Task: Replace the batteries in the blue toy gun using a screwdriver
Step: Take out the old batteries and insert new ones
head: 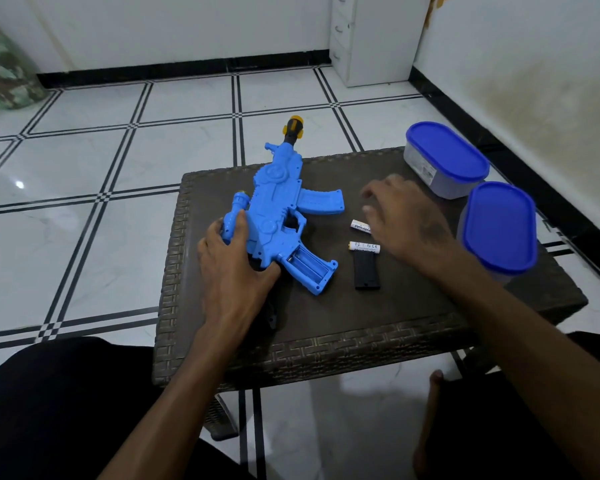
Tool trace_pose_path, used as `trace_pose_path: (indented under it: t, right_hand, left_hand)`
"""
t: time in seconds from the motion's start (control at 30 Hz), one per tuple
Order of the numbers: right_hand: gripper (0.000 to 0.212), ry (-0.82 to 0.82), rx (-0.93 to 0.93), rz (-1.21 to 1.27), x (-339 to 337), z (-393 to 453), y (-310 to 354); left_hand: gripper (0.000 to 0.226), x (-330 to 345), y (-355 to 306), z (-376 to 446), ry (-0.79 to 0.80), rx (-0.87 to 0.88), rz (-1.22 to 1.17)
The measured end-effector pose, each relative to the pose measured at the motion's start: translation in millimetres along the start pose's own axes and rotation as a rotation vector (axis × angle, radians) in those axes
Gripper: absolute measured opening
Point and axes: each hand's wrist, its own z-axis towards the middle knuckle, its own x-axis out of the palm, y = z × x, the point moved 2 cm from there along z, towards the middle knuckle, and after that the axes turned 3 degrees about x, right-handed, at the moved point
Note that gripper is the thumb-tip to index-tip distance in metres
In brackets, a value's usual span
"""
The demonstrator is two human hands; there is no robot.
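The left hand (234,268) is gripping the blue toy gun (278,209) near the desk's (326,344) left edge; the right hand (406,216), fingers apparently spread and empty, is hovering over two batteries (364,247).

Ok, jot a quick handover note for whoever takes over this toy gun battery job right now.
Left hand holds the blue toy gun flat on the table.
Right hand is open, hovering over two white batteries.
Battery compartment in the grip is open and looks empty; its black cover lies beside it.
Left: load batteries, refit and screw the cover.
No screwdriver in view; two blue-lidded containers stand at the right.
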Motion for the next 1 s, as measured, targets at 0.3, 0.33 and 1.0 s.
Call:
trace_pose_path:
  t: [0.3, 0.33, 1.0]
  right_hand:
    - [0.022, 0.328, 0.239, 0.908, 26, -30, 66]
    - [0.019, 0.352, 0.265, 0.985, 25, -30, 68]
    - [0.022, 0.476, 0.395, 1.195, 32, -21, 66]
  left_hand:
    - [0.088, -16, -15, 8, -0.168, 0.119, -0.013]
    - [0.088, -19, -17, 9, -0.182, 0.129, -0.002]
    - [0.081, -21, -32, 9, -0.225, 0.274, 0.108]
